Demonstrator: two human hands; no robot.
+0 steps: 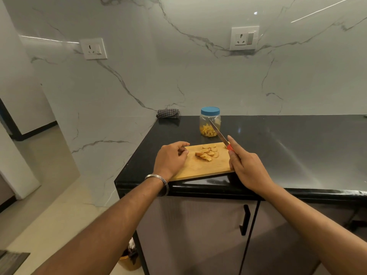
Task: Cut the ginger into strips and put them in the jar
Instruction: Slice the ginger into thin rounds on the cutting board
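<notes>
Right hand (245, 167) grips red-handled knife (220, 135) beside ginger slices (207, 153).

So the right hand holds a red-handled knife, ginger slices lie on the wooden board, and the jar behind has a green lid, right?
Not quite: the jar has a blue lid, as the head view shows. The rest holds: the right hand holds the red-handled knife, and ginger slices lie on the wooden board.

Right hand (245, 167) gripping knife (220, 135), ginger slices (207, 153) on board (200, 167) (jar (210, 122) behind)
</notes>
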